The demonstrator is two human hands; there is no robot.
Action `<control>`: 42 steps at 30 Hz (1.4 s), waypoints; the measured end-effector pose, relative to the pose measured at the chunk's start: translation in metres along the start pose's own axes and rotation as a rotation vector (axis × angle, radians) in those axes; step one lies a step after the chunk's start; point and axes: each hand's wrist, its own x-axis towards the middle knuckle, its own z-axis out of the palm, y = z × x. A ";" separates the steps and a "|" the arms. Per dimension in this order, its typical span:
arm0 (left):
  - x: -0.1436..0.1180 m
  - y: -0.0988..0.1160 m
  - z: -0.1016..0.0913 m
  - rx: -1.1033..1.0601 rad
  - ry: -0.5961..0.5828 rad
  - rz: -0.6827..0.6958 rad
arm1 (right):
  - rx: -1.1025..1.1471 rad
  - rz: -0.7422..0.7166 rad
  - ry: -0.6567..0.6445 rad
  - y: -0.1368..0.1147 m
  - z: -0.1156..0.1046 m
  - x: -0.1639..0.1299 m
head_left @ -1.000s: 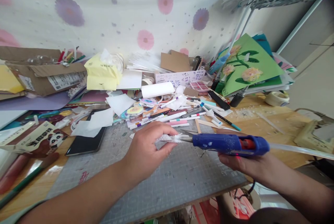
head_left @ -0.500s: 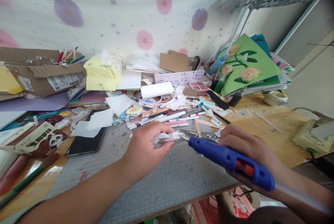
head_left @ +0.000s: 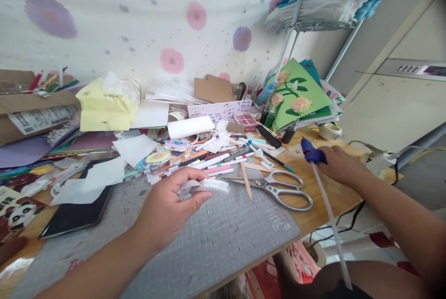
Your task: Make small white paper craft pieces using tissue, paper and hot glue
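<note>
My left hand (head_left: 170, 208) pinches a white fuzzy piece (head_left: 219, 186) between thumb and fingertips, above the grey cutting mat (head_left: 226, 238). Its frilly end sticks out to the right; the rest is inside my fingers. Over on the right side of the table, my right hand (head_left: 337, 162) grips a blue glue gun (head_left: 311, 152), nozzle pointing away from me. A long clear glue stick (head_left: 329, 211) trails from its back. Grey-handled scissors (head_left: 278, 187) lie between my hands, blades beside the white piece.
Markers (head_left: 216, 164) and paper scraps are heaped behind the mat. At left are a black tablet-like slab (head_left: 78, 213) and a cardboard box (head_left: 35, 113). Green flower artwork (head_left: 296, 90) leans at the back right, near a tape roll (head_left: 330, 131). Wooden sticks (head_left: 246, 183) lie by the scissors.
My right hand has carried the glue gun away from the white piece to the right side of the table. The scissors are now uncovered. The view has turned right.
</note>
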 end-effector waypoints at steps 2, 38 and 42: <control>0.000 0.001 0.000 -0.018 -0.009 -0.011 | 0.047 0.016 -0.025 0.009 0.007 -0.002; -0.006 0.012 0.008 -0.097 -0.276 0.116 | 1.117 -0.412 -0.271 -0.213 -0.080 -0.017; -0.002 0.011 0.002 -0.087 -0.265 0.142 | 1.127 -0.439 -0.262 -0.208 -0.078 -0.014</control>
